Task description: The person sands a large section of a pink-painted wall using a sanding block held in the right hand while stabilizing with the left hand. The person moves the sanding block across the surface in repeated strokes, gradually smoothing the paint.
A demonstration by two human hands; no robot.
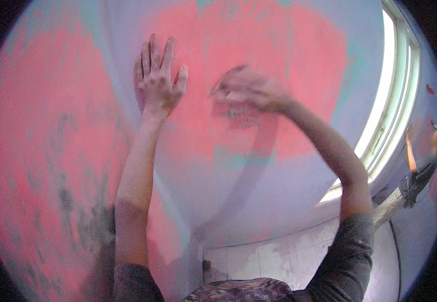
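Note:
In front of me rises a wall (309, 41) painted pink in the middle, with blue-violet around it and turquoise streaks at the edges of the pink. Flat against the wall, or very close to it, lies my left hand (158, 85), its back towards me, fingers extended and thumb apart. To its right my right hand (250, 88) is bent across the pink area and blurred by motion. Its fingers look curled; whether something thin is in them cannot be made out. Just below it shows a turquoise worn patch (244, 115) in the pink.
A pink side wall (44, 124) with dark grey smudges meets this wall at a corner on the left. At right is a white-framed window (388, 109). Beyond it another person's arm (411, 151) shows. Pale tiles (260, 260) line the bottom; a dark cable (397, 245) hangs at lower right.

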